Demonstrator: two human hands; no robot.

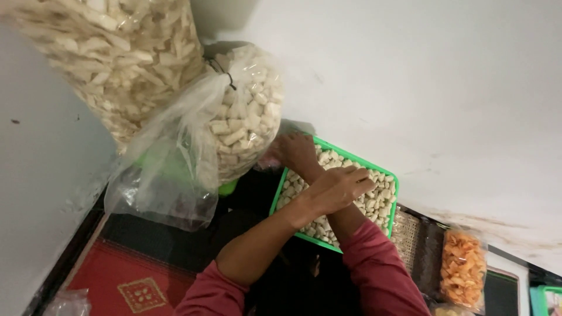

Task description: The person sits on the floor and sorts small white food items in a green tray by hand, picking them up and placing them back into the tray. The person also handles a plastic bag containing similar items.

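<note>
A green tray filled with small white cracker pieces sits on the floor against the wall. My arms are crossed over it. My left hand lies flat on the pieces in the middle of the tray, fingers stretched out. My right hand is at the tray's far left corner, fingers curled right by a clear plastic bag of white pieces that leans there. What the right hand grips is hidden. Both sleeves are dark red.
A bigger clear bag of white sticks stands at the top left. A small bag of orange chips lies at the right, with another green tray at the corner. A red patterned mat covers the floor.
</note>
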